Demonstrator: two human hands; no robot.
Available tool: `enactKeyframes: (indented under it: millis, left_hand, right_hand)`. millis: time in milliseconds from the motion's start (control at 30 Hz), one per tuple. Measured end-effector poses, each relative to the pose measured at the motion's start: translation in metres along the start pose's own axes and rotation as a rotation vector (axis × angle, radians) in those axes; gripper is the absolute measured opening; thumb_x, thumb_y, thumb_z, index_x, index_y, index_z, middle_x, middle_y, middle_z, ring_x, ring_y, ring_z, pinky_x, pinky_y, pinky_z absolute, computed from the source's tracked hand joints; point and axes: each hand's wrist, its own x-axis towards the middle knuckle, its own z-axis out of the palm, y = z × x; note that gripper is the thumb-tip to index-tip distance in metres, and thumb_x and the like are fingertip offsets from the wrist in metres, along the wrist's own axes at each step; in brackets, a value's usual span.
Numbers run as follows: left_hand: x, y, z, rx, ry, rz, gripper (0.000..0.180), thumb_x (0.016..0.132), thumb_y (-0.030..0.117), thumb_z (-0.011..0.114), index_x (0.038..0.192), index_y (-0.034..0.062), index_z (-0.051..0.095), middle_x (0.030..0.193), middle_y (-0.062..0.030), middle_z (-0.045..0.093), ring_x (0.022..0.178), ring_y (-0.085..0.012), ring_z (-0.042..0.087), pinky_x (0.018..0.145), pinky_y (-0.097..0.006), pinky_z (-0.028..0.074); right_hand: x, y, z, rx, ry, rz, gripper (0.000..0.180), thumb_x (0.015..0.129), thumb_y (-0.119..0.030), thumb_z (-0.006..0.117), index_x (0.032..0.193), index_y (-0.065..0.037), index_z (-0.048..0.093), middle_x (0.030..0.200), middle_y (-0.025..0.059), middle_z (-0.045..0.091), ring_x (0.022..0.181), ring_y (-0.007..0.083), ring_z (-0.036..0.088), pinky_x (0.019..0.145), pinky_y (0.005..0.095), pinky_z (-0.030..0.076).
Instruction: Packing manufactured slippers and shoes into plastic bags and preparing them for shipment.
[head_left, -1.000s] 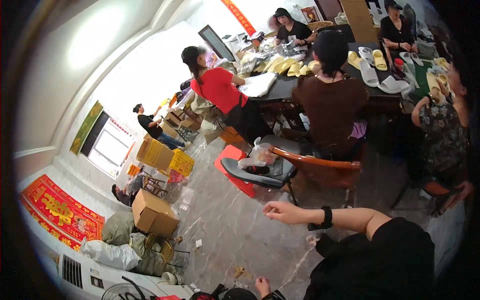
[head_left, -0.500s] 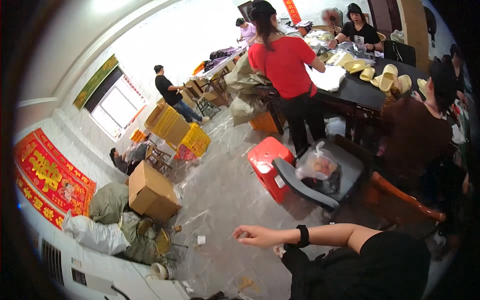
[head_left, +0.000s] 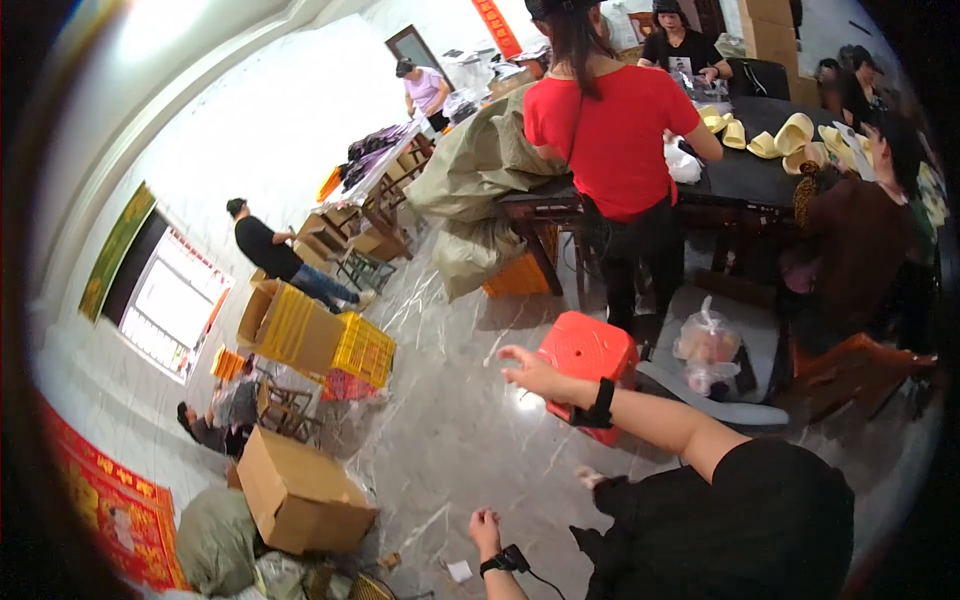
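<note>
My right hand (head_left: 530, 372) reaches out in front of me, just left of the red plastic stool (head_left: 585, 350). Its fingers are loosely apart and hold nothing. A black band (head_left: 600, 402) circles that wrist. Lower down, over the grey floor (head_left: 430, 460), is my left hand (head_left: 485, 528), with its fingers curled in and nothing seen in them. A black wrist device (head_left: 505, 560) with a thin cable sits on the left wrist. Neither hand touches any object.
A grey chair (head_left: 735, 405) bears a clear bag (head_left: 705, 345). Beyond, a person in red (head_left: 625, 150) stands at a dark table (head_left: 745, 185) with cream slippers (head_left: 795, 132). To the left are a cardboard box (head_left: 300, 490), a yellow crate (head_left: 360, 350) and a sack (head_left: 215, 540).
The whole view has shifted and turned, bringing the table and the person in red closer. My right hand now appears higher, beside the stool. My left hand has come into view below.
</note>
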Motion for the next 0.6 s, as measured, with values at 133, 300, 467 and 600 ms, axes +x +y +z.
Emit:
enactKeyframes:
  millis: [133, 300, 467, 600]
  left_hand:
    - [0.112, 0.038, -0.006, 0.015, -0.06, 0.078, 0.013, 0.085, 0.008, 0.049, 0.092, -0.0023, 0.054, 0.076, -0.0073, 0.058, 0.066, -0.0122, 0.054, 0.06, -0.025, 0.045]
    - [0.213, 0.003, -0.054, 0.053, -0.098, -0.054, 0.013, 0.085, 0.008, 0.049, 0.091, -0.0023, 0.054, 0.073, -0.0081, 0.058, 0.061, -0.0129, 0.054, 0.053, -0.026, 0.045]
    - [0.28, -0.063, -0.157, 0.226, -0.073, -0.137, 0.045, 0.083, 0.03, 0.05, 0.115, -0.0014, 0.046, 0.089, -0.0174, 0.058, 0.075, -0.0318, 0.051, 0.071, -0.043, 0.042]
    - [0.44, -0.049, -0.128, 0.278, -0.233, -0.064, 0.038, 0.084, 0.026, 0.05, 0.109, -0.002, 0.048, 0.086, -0.0158, 0.058, 0.073, -0.028, 0.052, 0.068, -0.039, 0.043]
  right_hand:
    - [0.121, 0.011, -0.02, 0.035, 0.207, -0.061, 0.04, 0.078, -0.011, 0.054, 0.114, 0.0, 0.043, 0.115, 0.0127, 0.05, 0.101, 0.0185, 0.05, 0.079, 0.0291, 0.044]
    - [0.261, 0.029, -0.075, -0.102, 0.552, -0.137, 0.039, 0.08, -0.013, 0.052, 0.115, 0.001, 0.042, 0.119, 0.0166, 0.047, 0.11, 0.0253, 0.046, 0.092, 0.0342, 0.036]
    - [0.353, 0.032, -0.107, -0.244, 0.732, 0.03, 0.043, 0.083, -0.017, 0.05, 0.12, -0.001, 0.036, 0.126, 0.0171, 0.041, 0.117, 0.0303, 0.039, 0.095, 0.0376, 0.032]
    - [0.404, 0.04, -0.143, -0.262, 0.922, 0.062, 0.045, 0.082, -0.018, 0.05, 0.122, -0.002, 0.036, 0.127, 0.0161, 0.04, 0.117, 0.0308, 0.039, 0.095, 0.0379, 0.032]
